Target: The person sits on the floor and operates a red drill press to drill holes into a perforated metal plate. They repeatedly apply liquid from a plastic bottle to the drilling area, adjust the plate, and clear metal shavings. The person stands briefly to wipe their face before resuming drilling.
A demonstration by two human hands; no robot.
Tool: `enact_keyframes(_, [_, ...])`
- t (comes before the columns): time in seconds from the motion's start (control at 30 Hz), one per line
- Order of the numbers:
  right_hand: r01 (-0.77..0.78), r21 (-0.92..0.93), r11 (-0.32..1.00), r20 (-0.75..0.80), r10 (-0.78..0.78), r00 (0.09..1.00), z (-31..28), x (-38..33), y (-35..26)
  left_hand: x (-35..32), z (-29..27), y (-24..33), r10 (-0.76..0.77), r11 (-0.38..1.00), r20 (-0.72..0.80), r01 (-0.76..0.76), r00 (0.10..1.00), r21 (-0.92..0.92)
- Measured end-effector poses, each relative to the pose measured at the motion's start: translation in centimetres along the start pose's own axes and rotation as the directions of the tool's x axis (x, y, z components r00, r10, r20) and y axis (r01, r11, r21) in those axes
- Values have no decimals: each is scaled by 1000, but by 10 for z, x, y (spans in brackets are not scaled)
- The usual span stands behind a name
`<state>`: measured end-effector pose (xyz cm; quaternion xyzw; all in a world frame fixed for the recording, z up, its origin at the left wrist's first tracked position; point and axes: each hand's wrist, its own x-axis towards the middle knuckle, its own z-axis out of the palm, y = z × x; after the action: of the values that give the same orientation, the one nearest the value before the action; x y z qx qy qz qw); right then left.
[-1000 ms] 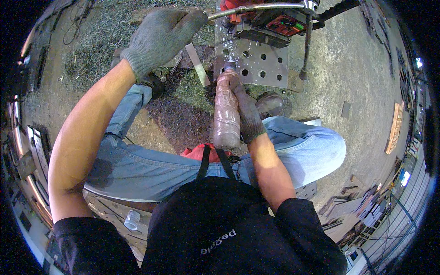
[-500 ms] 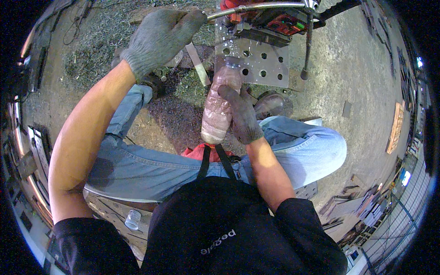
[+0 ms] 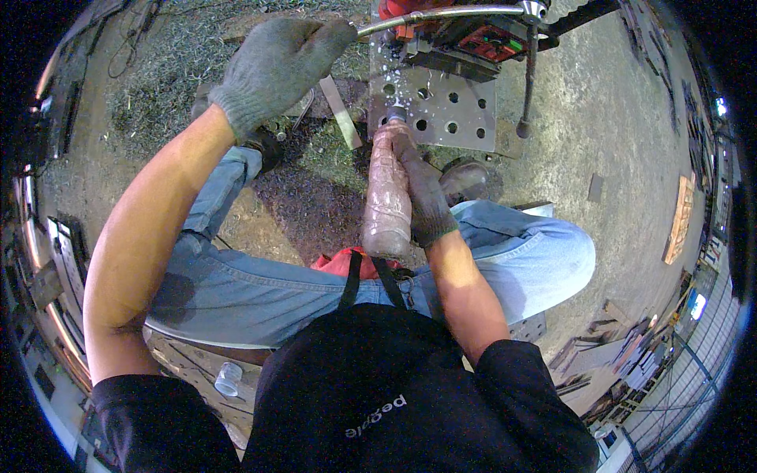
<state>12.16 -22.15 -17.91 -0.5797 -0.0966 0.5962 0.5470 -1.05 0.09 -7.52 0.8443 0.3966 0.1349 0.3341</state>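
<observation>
My left hand (image 3: 272, 67), in a grey knit glove, grips the end of a long metal lever (image 3: 441, 14) on a red drilling machine (image 3: 465, 35) at the top. My right hand (image 3: 422, 185), in a dark glove, holds a clear plastic bottle (image 3: 386, 197) tipped neck-down toward a steel plate (image 3: 465, 106) with several round holes, right beside the drill bit. Wet droplets speckle the plate's left part. I sit in blue jeans and a black apron, knees spread.
Metal shavings cover the ground (image 3: 181, 87) to the left of the plate. A second lever with a ball knob (image 3: 524, 126) hangs down on the right. A small clear bottle (image 3: 229, 378) lies at lower left. Steel parts are stacked at lower right (image 3: 607, 363).
The bottle swung out tilted to the left half a second ago and has come back upright-inverted with its neck at the drill bit. The left hand stays on the lever.
</observation>
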Motion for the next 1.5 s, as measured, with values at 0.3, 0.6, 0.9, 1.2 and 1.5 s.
enact_keyframes(0.3, [5,40,999,-16,-4,1000,4,-8,-11,0,0,3,24,999,-19,-23,1000,32])
enact_keyframes(0.6, [-202,175,964,-12,207,978,8,-13,-17,-1,-1,4,-9,1000,-4,9,1000,22])
enact_keyframes(0.9, [-20,-79,997,-294,-4,956,-5,10,2,-6,-3,9,-38,999,5,38,999,37])
enact_keyframes(1.2, [-333,-321,886,-288,244,926,11,-13,-21,-15,-17,28,-123,978,149,95,981,184])
enact_keyframes(1.5, [-295,118,948,-100,307,947,-20,22,32,-13,-28,38,-161,985,164,148,973,86])
